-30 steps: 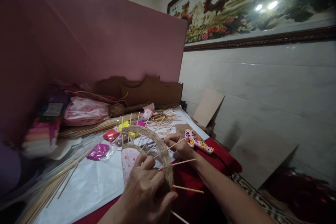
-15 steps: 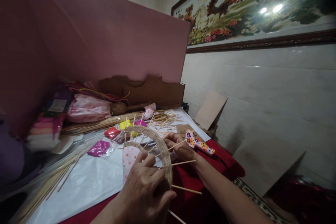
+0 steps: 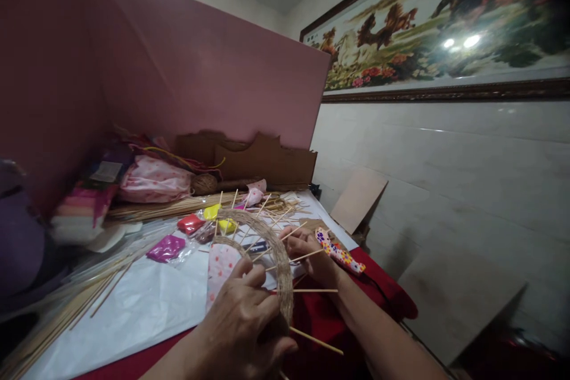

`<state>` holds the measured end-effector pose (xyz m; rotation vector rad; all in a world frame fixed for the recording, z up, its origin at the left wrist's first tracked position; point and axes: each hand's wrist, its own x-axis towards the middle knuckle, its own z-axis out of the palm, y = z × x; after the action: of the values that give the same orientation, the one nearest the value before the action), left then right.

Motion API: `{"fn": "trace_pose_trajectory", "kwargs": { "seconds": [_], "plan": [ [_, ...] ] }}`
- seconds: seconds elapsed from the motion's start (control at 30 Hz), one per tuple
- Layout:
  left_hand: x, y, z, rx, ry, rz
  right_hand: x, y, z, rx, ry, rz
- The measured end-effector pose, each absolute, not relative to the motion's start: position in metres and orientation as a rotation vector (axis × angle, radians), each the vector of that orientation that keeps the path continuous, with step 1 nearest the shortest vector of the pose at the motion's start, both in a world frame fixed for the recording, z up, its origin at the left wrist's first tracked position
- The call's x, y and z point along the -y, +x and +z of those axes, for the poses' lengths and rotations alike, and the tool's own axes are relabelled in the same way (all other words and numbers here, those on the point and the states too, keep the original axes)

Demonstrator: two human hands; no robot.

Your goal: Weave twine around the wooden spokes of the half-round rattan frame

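My left hand [image 3: 249,309] is wrapped round a half-round craft frame, its thumb near the lower end. The frame has a curved band of brown twine [image 3: 284,273] threaded over thin wooden sticks [image 3: 315,290] that fan outward. Its inner part is covered in pink dotted cloth [image 3: 221,267] edged with twine. Beyond the band, my right hand [image 3: 309,252] is closed, fingers curled among the stick ends; what they pinch is too small to make out. Just right of it lies a flower-patterned object [image 3: 341,251], partly behind the wrist.
Red [image 3: 191,224], yellow [image 3: 212,211] and purple packets [image 3: 166,248] lie on white sheeting [image 3: 146,303]. Loose sticks [image 3: 104,291] are at left. Behind sit a pink dotted cloth bundle [image 3: 155,179], a twine ball [image 3: 205,184] and brown cardboard [image 3: 267,160]. A tiled wall [image 3: 445,160] rises at right.
The view has tilted and shifted slightly. The frame has turned a little in my left hand, its outer sticks now pointing lower. My right hand stays by the sticks beyond the band.
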<state>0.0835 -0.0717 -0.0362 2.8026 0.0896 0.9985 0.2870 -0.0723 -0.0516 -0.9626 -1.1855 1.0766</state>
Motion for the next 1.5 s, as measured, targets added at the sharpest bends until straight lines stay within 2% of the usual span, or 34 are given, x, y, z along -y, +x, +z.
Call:
{"fn": "trace_pose_trajectory", "kwargs": {
  "seconds": [0.3, 0.5, 0.73, 0.93, 1.07, 1.5],
  "plan": [
    [0.068, 0.083, -0.042, -0.064, 2.846, 0.953, 0.075, 0.287, -0.049, 1.219, -1.032, 0.992],
    [0.067, 0.085, -0.04, -0.114, 2.791, 1.275, 0.073, 0.288, -0.054, 1.192, -1.041, 0.993],
    [0.052, 0.084, -0.039, -0.646, 2.689, 1.511, 0.068, 0.279, -0.052, 1.214, -1.046, 1.037],
    [0.045, 0.08, -0.038, -1.075, 2.758, 1.493, 0.06, 0.262, -0.022, 1.345, -1.089, 1.055],
    [0.039, 0.074, -0.031, -1.1, 2.757, 1.538, 0.045, 0.256, -0.009, 1.482, -1.044, 1.046],
    [0.027, 0.074, -0.036, -1.179, 2.745, 1.278, 0.033, 0.257, -0.044, 1.34, -0.953, 1.13]
  ]
}}
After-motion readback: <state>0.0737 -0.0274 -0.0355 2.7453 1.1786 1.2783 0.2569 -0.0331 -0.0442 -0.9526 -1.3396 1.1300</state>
